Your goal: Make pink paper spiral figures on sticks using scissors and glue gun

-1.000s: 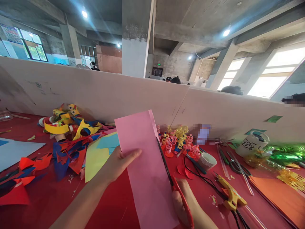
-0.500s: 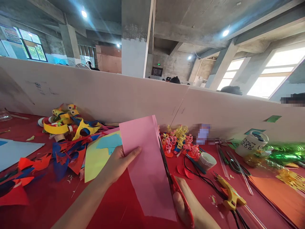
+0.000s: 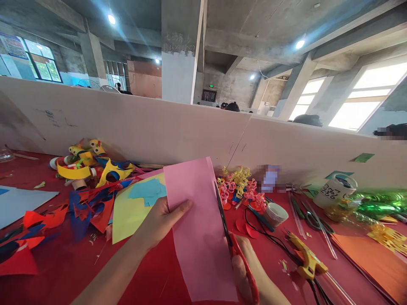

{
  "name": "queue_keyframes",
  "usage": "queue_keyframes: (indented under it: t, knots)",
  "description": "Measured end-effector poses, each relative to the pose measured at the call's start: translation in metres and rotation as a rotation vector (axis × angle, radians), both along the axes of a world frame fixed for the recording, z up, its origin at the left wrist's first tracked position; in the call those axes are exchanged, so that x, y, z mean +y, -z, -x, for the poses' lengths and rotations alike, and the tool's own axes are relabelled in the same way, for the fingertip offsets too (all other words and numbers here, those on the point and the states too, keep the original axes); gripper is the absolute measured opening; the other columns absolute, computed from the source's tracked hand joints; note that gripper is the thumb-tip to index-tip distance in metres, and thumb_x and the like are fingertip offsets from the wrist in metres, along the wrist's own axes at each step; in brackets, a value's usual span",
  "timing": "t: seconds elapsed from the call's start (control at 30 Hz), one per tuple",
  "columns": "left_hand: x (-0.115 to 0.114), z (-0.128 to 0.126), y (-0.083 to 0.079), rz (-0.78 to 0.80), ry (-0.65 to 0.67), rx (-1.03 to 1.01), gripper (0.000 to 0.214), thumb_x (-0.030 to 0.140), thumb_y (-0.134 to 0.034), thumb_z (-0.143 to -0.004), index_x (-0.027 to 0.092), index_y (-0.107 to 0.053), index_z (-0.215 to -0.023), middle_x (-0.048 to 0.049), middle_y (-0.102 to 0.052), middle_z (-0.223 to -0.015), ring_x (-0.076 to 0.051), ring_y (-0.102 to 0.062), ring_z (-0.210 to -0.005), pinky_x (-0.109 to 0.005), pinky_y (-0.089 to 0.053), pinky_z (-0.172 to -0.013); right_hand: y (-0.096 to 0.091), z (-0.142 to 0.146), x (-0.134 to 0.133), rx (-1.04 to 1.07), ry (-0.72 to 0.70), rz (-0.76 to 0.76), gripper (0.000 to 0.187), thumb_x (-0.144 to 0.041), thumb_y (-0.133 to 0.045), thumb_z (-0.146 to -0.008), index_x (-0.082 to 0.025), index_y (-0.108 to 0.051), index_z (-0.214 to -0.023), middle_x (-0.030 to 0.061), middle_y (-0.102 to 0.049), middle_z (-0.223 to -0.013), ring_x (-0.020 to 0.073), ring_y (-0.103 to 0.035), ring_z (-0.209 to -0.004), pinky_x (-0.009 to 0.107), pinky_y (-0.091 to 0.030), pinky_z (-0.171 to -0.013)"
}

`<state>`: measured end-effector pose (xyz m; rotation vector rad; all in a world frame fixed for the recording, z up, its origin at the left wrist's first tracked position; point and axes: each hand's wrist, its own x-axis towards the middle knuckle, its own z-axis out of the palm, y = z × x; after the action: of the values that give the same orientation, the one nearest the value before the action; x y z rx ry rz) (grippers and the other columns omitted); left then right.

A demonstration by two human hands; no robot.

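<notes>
A sheet of pink paper (image 3: 200, 237) is held up at the middle of the view. My left hand (image 3: 168, 218) grips its left edge, thumb on the front face and the other fingers behind. My right hand (image 3: 246, 264) is closed around the red handles of a pair of scissors (image 3: 244, 260). Their dark blades lie along the paper's right edge and point up and away. Whether the blades are parted cannot be made out. Behind my left hand lies a yellow sheet (image 3: 127, 222) with light blue paper pieces (image 3: 149, 191) on it.
Coloured paper scraps (image 3: 92, 209) lie left. Beyond the pink paper stand pink and yellow curled-paper pieces (image 3: 240, 186). Right are a white cup (image 3: 276, 214), a yellow glue gun (image 3: 307, 256) with its cable, green-handled scissors (image 3: 318, 222) and orange sheets (image 3: 372, 262). A white partition (image 3: 143, 127) closes the back.
The pink paper and my left hand have shifted slightly right and down. My right hand and the scissors stay at the paper's right edge, nearly in place.
</notes>
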<state>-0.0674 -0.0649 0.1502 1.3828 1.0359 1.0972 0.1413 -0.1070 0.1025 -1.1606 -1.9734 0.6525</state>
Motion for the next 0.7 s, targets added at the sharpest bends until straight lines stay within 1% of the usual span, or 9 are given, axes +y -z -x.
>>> queue_keyframes:
  t: [0.17,0.33,0.5,0.6,0.7]
  knots:
    - [0.0,0.0,-0.001,-0.009,-0.007,0.008,0.029,0.043,-0.059,-0.079,0.017,-0.067,-0.089,-0.0057,-0.069,-0.087,-0.025,-0.061,-0.084,-0.031,-0.051,-0.069,0.002,0.001,0.0,0.059,0.019,0.005,0.08,-0.082,-0.004,-0.072,-0.02,-0.055,-0.064,0.0039,-0.05,-0.055,0.0162,-0.046,-0.05,0.025,-0.039,-0.043]
    - [-0.001,-0.001,-0.004,0.017,0.014,-0.022,0.029,0.043,-0.059,-0.079,0.018,-0.066,-0.09,-0.0055,-0.069,-0.087,-0.025,-0.062,-0.083,-0.032,-0.051,-0.068,0.002,0.002,-0.001,0.09,0.028,0.037,0.079,-0.081,-0.007,-0.072,-0.021,-0.056,-0.062,0.0036,-0.05,-0.054,0.0156,-0.045,-0.048,0.026,-0.036,-0.042]
    - [-0.001,-0.001,-0.004,0.02,0.021,-0.057,0.027,0.042,-0.059,-0.079,0.019,-0.067,-0.093,-0.0053,-0.07,-0.089,-0.025,-0.063,-0.083,-0.032,-0.051,-0.069,0.006,0.001,-0.003,0.099,0.054,0.037,0.076,-0.079,-0.011,-0.075,-0.02,-0.055,-0.058,0.0029,-0.05,-0.053,0.0149,-0.043,-0.048,0.025,-0.036,-0.041]
    - [-0.001,-0.001,-0.003,0.026,0.013,-0.06,0.027,0.041,-0.06,-0.078,0.018,-0.068,-0.092,-0.0061,-0.071,-0.088,-0.025,-0.063,-0.082,-0.031,-0.051,-0.067,0.009,0.001,-0.003,0.111,0.098,0.025,0.075,-0.079,-0.013,-0.075,-0.018,-0.055,-0.06,0.0029,-0.051,-0.054,0.0148,-0.045,-0.051,0.023,-0.037,-0.041]
    - [0.0,0.001,-0.004,0.011,-0.02,-0.097,0.03,0.04,-0.065,-0.074,0.017,-0.069,-0.093,-0.0074,-0.072,-0.09,-0.026,-0.063,-0.085,-0.03,-0.051,-0.068,0.012,0.001,-0.002,0.121,0.104,0.026,0.077,-0.079,-0.013,-0.075,-0.017,-0.057,-0.064,0.0027,-0.052,-0.057,0.0147,-0.046,-0.053,0.022,-0.038,-0.043]
